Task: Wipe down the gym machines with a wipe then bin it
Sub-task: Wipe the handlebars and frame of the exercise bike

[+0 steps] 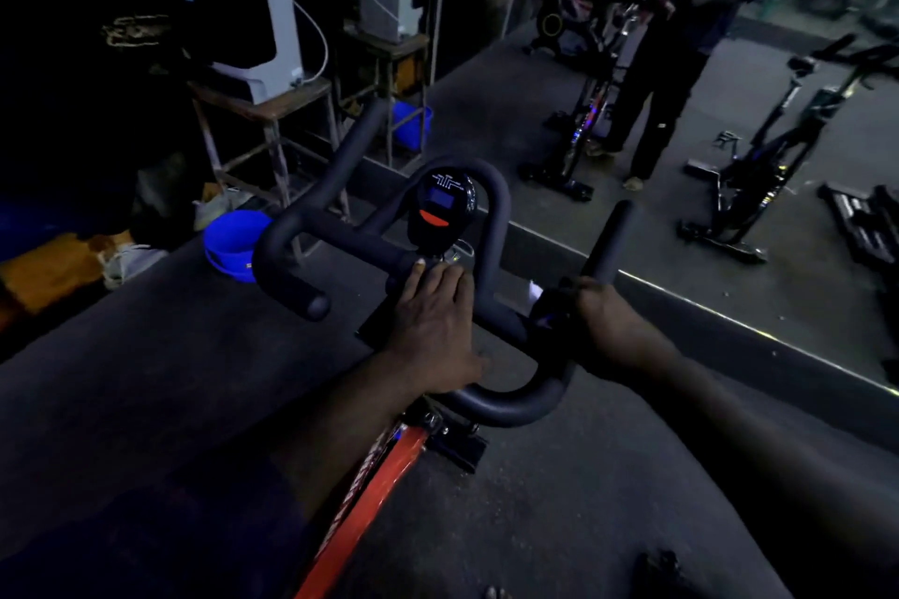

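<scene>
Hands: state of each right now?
Left hand: open, resting flat on the handlebar centre.
Right hand: curled round the handlebar, pale wipe likely under the fingers.

Most of the wipe (535, 293) hidden under right hand (608, 321); red frame (369, 491) cropped below.

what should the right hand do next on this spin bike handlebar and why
Probably slide the right hand up the right upright grip. It grips a pale scrap, likely the wipe, round the handlebar at that grip's base, so the grip is the nearest stretch ahead, while the left hand lies flat below the console.
</scene>
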Demonstrator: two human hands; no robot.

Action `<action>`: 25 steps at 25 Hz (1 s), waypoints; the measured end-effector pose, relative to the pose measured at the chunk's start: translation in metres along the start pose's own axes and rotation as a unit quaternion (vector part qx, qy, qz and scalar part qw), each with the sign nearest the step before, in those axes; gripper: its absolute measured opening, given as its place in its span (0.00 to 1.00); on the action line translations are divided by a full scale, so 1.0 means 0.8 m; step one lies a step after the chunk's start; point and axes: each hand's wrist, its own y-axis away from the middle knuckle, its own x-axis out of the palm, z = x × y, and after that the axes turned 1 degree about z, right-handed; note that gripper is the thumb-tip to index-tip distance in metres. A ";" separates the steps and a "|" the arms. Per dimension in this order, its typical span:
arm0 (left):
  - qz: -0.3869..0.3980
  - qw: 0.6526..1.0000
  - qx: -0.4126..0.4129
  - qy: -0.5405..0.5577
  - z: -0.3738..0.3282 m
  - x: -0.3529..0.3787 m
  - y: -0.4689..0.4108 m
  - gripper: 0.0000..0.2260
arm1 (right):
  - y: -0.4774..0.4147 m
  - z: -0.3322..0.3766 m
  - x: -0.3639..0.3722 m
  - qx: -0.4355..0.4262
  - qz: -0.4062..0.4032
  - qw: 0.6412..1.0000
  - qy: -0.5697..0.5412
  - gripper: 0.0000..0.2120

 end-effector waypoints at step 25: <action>-0.093 0.994 0.036 0.037 0.013 0.009 -0.015 0.32 | -0.058 0.003 0.022 0.036 -0.160 0.983 -0.087 0.07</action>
